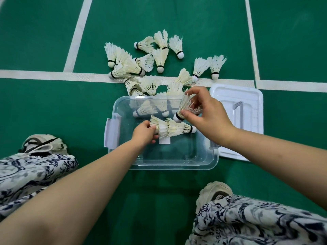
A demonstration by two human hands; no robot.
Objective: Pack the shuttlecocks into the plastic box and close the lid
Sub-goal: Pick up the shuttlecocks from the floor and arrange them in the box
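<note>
Head view: both hands [177, 124] over plastic box [173, 163], each gripping a shuttlecock [187, 107].

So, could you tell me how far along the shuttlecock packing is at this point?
Early days. Done: little; the plastic box looks nearly empty. In hand: the left hand lays nested shuttlecocks inside, and the right hand holds a single shuttlecock over it. Left: the big pile on the court floor beyond the box, then fitting the lid, which lies beside it.
</note>
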